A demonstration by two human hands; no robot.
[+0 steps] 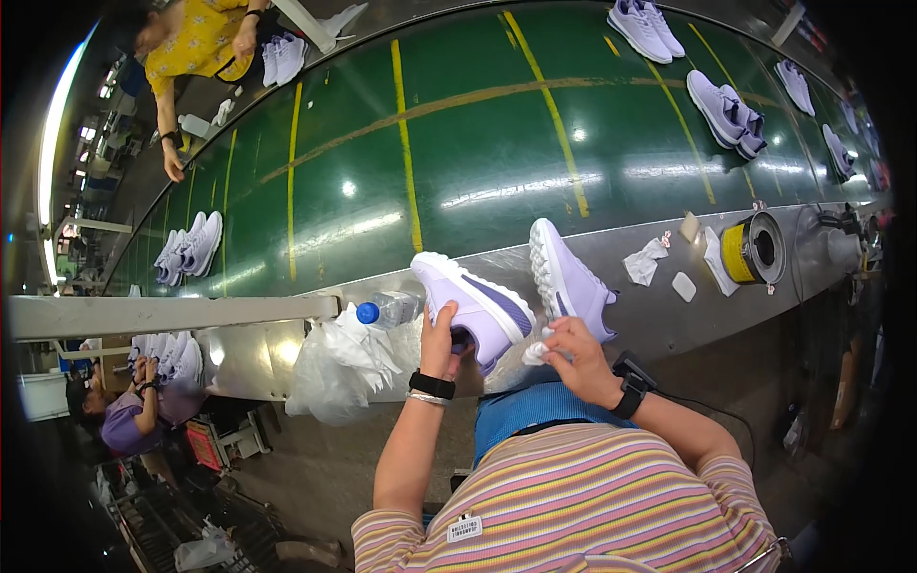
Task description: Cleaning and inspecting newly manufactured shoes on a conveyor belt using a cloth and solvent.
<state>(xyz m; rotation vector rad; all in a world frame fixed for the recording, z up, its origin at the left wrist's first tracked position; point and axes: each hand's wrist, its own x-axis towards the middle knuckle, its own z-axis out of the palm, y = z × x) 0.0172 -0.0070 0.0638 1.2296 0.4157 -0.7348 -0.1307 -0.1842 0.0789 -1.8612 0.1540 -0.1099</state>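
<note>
My left hand (440, 336) grips a pale lilac sneaker (475, 304) by its heel opening, holding it tilted over the metal ledge. My right hand (576, 350) is closed on a small white wad of cloth (535, 352) right beside that shoe's toe. A second lilac sneaker (567, 278) lies on its side on the ledge, just past my right hand, its ridged white sole turned toward the green belt.
A green conveyor belt (478, 162) with yellow lines carries several pairs of sneakers (724, 107). On the ledge lie a plastic water bottle (387, 309), crumpled plastic bags (334, 368), white rags (643, 262) and a yellow tape roll (752, 250). A person in yellow (191, 48) stands across the belt; another sits at lower left (134, 411).
</note>
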